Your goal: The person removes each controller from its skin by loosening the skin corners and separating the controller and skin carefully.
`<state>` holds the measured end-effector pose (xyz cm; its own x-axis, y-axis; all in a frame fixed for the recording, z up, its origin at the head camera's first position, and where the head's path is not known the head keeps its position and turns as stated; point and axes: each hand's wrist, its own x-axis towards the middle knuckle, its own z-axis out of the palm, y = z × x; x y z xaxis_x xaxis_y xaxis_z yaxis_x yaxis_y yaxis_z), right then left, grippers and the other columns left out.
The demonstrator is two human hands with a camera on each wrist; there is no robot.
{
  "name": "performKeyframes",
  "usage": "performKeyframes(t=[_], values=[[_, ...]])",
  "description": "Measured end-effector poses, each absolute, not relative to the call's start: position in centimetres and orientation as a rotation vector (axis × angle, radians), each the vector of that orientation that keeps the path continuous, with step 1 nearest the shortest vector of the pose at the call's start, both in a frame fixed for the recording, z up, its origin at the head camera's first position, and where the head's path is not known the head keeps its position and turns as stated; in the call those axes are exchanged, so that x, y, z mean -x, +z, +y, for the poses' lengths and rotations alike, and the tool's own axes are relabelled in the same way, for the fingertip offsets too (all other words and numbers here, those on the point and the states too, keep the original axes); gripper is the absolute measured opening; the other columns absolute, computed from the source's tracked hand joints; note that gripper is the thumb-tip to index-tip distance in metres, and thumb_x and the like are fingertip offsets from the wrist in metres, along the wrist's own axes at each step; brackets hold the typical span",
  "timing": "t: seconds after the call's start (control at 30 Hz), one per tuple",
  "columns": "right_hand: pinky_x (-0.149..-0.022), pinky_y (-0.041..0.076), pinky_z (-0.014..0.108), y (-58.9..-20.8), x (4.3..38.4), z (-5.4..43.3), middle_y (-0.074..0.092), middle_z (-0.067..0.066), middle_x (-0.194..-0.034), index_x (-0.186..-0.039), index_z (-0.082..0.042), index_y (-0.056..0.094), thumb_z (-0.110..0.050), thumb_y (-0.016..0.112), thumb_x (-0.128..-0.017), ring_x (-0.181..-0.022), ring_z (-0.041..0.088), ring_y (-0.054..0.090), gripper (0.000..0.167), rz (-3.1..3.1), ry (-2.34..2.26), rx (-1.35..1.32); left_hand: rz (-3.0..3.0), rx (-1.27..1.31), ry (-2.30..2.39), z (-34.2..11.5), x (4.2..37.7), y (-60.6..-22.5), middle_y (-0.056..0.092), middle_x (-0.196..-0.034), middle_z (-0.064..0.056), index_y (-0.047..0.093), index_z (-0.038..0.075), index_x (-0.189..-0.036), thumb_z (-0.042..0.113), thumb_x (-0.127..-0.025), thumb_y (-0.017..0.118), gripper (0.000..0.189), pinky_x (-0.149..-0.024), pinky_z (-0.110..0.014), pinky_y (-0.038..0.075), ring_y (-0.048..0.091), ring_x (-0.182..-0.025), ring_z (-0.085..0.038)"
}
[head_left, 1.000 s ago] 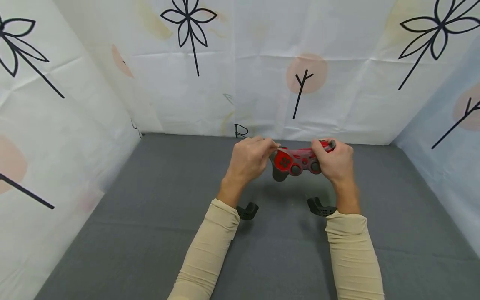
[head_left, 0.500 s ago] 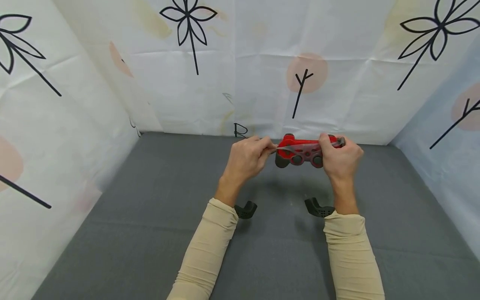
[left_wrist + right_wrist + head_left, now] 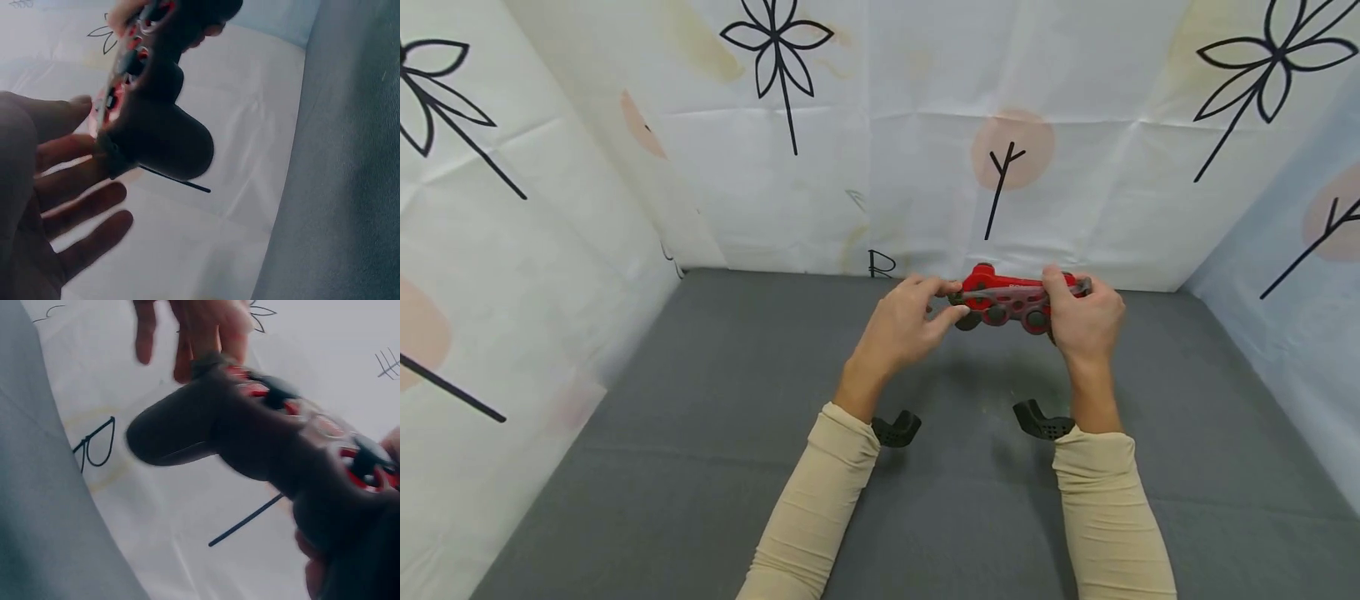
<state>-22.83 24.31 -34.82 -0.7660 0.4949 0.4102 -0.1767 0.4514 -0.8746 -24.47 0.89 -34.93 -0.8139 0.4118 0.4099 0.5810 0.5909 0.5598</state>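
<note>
A red game controller [image 3: 988, 277] with black thumbsticks is up in the air near the back wall, partly inside a dark translucent silicone sleeve [image 3: 165, 144]. The sleeve covers its grips, and its front edge stretches slantwise across the face. My right hand [image 3: 1086, 321] grips the right end, thumb on top. At the left end, my left hand [image 3: 898, 321] has its thumb and index finger spread around the sleeve's corner. The left wrist view shows its fingers fairly straight, the index and middle fingertips touching the sleeve edge and the others free. In the right wrist view, the sleeve [image 3: 269, 444] wraps the underside.
A grey cloth-covered table [image 3: 955, 500] lies below. White fabric walls [image 3: 910, 183] printed with flowers and trees stand at the back and both sides. Black wrist mounts [image 3: 897, 429] stick out from beige sleeves [image 3: 820, 492].
The controller has risen and tipped so its red top edge shows more. My left thumb and index finger, pinching the sleeve's edge before, have spread apart; the right hand keeps its grip.
</note>
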Motion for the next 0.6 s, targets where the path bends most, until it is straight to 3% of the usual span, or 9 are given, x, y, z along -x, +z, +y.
performKeyframes(t=[0.1, 0.27, 0.33, 0.6], values=[[-0.046, 0.029, 0.024, -34.7, 22.7, 24.2, 0.034, -0.013, -0.048, -0.064, -0.018, 0.051, -0.044, 0.066, -0.094, -0.043, 0.007, 0.032, 0.042, -2.133, 1.444, 0.226, -2.631, 0.796, -1.214, 1.0, 24.7, -35.0, 0.054, -0.147, 0.004, 0.047, 0.025, -0.150, 0.047, -0.092, 0.074, 0.067, -0.096, -0.037, 0.052, 0.055, -0.116, -0.018], [-0.053, 0.049, 0.021, -34.3, 22.5, 23.1, 0.057, -0.015, -0.059, -0.079, -0.021, 0.066, -0.041, 0.066, -0.097, -0.055, 0.005, 0.056, 0.027, -2.154, 1.741, 0.143, -2.534, 0.907, -1.506, 1.3, 25.2, -35.4, 0.037, -0.161, 0.004, 0.025, 0.031, -0.160, 0.041, -0.078, 0.089, 0.105, -0.109, -0.043, 0.049, 0.049, -0.135, -0.018], [-0.056, 0.053, 0.022, -34.2, 22.5, 22.6, 0.064, -0.016, -0.066, -0.086, -0.022, 0.070, -0.041, 0.065, -0.098, -0.061, 0.005, 0.062, 0.023, -2.179, 1.789, 0.128, -2.464, 0.972, -1.561, 1.3, 25.3, -35.5, 0.038, -0.161, 0.003, 0.024, 0.030, -0.161, 0.034, -0.074, 0.093, 0.110, -0.107, -0.041, 0.051, 0.052, -0.132, -0.016], [-0.059, 0.051, 0.024, -34.4, 22.5, 21.5, 0.063, -0.015, -0.069, -0.086, -0.022, 0.068, -0.047, 0.060, -0.100, -0.064, 0.007, 0.060, 0.029, -2.257, 1.841, 0.124, -2.389, 1.064, -1.585, 0.9, 25.3, -35.5, 0.050, -0.152, -0.001, 0.035, 0.027, -0.157, 0.019, -0.070, 0.096, 0.106, -0.096, -0.030, 0.054, 0.059, -0.123, -0.013]])
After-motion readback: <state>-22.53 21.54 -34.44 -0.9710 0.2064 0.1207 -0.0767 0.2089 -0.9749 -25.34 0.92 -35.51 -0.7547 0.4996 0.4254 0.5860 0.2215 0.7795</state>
